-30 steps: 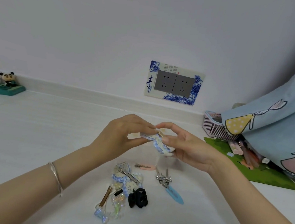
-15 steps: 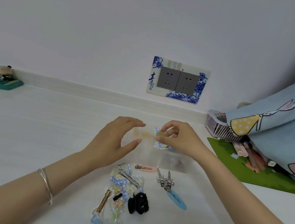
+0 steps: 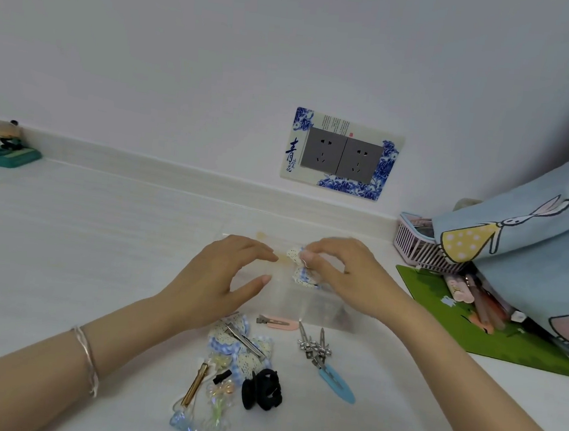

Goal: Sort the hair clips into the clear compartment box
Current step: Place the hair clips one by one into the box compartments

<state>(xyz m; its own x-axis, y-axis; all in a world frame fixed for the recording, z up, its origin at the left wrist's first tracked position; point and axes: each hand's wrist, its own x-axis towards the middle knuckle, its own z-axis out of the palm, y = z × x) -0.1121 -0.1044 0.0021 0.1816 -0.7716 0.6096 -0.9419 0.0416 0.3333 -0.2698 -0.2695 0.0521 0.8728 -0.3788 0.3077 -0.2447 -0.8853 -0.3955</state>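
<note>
A clear compartment box [image 3: 316,305] lies on the white table in front of me, hard to make out. My right hand [image 3: 346,275] pinches a blue-and-cream lace bow clip [image 3: 301,268] just above the box. My left hand [image 3: 222,282] hovers beside it on the left, fingers apart and holding nothing. Nearer to me lies a heap of clips: another lace bow clip [image 3: 241,342], a black claw clip [image 3: 262,388], a pink clip [image 3: 279,323], silver clips [image 3: 311,346], a blue snap clip [image 3: 337,383], a gold clip [image 3: 196,384] and clear plastic ones [image 3: 218,405].
At the right lie a green mat [image 3: 466,327] with pens, a pink basket [image 3: 418,242] and a blue cartoon-print cloth [image 3: 531,243]. A wall socket panel [image 3: 341,155] is straight ahead. A panda figure on a teal base [image 3: 5,146] stands at the far left.
Both hands held the lace bow clip together a second ago. My left hand let go and opened; my right hand carried the clip forward and down over the box.
</note>
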